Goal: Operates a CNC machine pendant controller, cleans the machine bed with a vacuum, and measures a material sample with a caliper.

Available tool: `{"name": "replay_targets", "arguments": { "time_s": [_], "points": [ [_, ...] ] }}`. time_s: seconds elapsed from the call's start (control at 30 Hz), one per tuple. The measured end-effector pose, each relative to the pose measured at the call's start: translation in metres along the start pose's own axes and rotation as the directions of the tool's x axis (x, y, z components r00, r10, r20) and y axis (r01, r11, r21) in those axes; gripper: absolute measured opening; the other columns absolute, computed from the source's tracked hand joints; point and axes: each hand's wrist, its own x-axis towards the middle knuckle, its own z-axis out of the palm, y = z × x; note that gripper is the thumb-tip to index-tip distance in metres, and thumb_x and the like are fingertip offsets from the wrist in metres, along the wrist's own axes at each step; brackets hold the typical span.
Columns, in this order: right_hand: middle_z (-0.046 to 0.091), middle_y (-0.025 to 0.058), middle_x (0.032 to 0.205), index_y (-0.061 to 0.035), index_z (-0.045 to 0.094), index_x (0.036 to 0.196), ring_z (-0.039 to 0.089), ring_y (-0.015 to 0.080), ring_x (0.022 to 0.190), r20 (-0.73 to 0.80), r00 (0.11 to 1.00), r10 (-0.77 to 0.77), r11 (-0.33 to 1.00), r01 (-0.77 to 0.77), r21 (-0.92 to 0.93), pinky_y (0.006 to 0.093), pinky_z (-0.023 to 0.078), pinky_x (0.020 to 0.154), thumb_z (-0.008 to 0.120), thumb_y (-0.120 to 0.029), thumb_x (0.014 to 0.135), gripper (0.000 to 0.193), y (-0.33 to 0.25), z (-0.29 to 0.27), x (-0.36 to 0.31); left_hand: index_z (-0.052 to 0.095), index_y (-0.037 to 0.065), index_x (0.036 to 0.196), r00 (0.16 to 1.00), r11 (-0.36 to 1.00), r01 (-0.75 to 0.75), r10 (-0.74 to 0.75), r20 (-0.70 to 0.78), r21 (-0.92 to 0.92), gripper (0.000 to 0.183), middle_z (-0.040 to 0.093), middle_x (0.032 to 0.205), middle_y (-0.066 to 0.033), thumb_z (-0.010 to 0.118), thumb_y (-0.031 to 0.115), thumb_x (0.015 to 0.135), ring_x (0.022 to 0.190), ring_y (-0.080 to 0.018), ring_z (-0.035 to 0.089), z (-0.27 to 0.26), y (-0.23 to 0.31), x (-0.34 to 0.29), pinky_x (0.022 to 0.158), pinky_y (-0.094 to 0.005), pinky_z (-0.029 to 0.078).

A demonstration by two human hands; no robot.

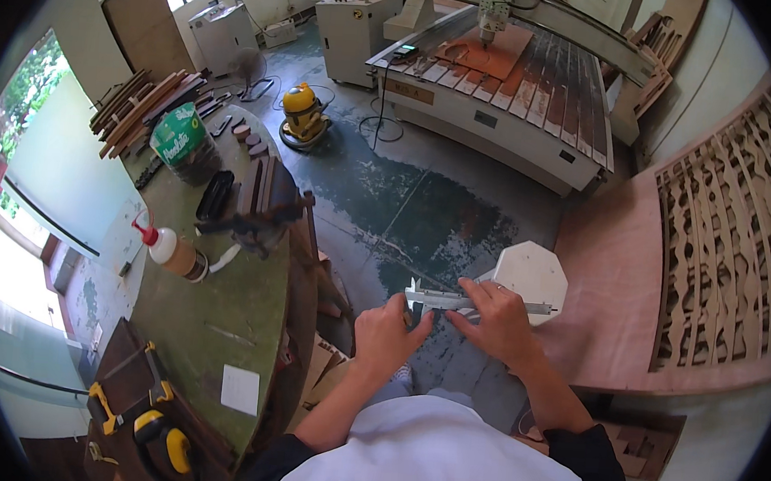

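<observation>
A silver vernier caliper (531, 308) is held level in front of my body, its jaws toward the left and its long beam running right. My left hand (383, 336) pinches around the jaw end with thumb and forefinger; whether a small piece sits between the jaws is too fine to tell. My right hand (500, 325) grips the sliding part, thumb below and fingers above the beam. Just beyond the beam's right end is a pale octagonal stool top (531, 270), partly covered by the caliper and my right hand.
On the left, a green-topped workbench (246, 320) carries a glue bottle (174, 253), a green-labelled tub (184, 141), wood strips, a white card and yellow-handled tools. A yellow vacuum (303, 114) stands on the floor. A large CNC router (493, 114) is ahead; a carved wooden panel (610, 283) lies right.
</observation>
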Motion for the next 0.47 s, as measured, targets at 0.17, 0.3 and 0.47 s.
{"name": "replay_targets", "arguments": {
  "time_s": [0.17, 0.3, 0.47],
  "points": [
    [0.060, 0.0140, 0.078, -0.0003, 0.061, 0.100, 0.062, 0.0294, 0.068, 0.044, 0.999, 0.023, 0.999, -0.024, 0.026, 0.0368, 0.050, 0.059, 0.073, -0.032, 0.072, 0.045, 0.030, 0.013, 0.069, 0.052, 0.003, 0.072, 1.000, 0.998, -0.030, 0.030, 0.003, 0.050, 0.029, 0.057, 0.052, -0.0118, 0.068, 0.027, 0.076, 0.048, -0.0307, 0.059, 0.005, -0.023, 0.068, 0.047, -0.0393, 0.046],
    [0.060, 0.0119, 0.072, -0.0015, 0.063, 0.097, 0.061, 0.0286, 0.062, 0.052, 0.999, -0.012, 0.999, 0.009, 0.051, 0.0362, 0.049, 0.056, 0.074, -0.032, 0.070, 0.043, 0.060, 0.033, 0.118, 0.060, 0.001, 0.079, 0.997, 0.991, 0.077, -0.080, -0.023, -0.105, 0.025, 0.058, 0.053, -0.0116, 0.068, 0.025, 0.079, 0.045, -0.0277, 0.058, 0.013, -0.043, 0.112, 0.044, -0.0384, 0.042],
    [0.061, 0.0111, 0.069, -0.0020, 0.065, 0.097, 0.061, 0.0269, 0.058, -0.020, 0.995, -0.096, 0.986, 0.097, 0.136, 0.0336, 0.048, 0.052, 0.075, -0.024, 0.066, 0.040, 0.097, 0.046, 0.184, 0.065, -0.002, 0.087, 0.930, 0.784, 0.352, -0.357, 0.094, -0.511, 0.029, 0.063, 0.057, -0.0093, 0.069, 0.026, 0.082, 0.044, -0.0204, 0.058, 0.030, -0.067, 0.168, 0.043, -0.0334, 0.040]
  ]
}}
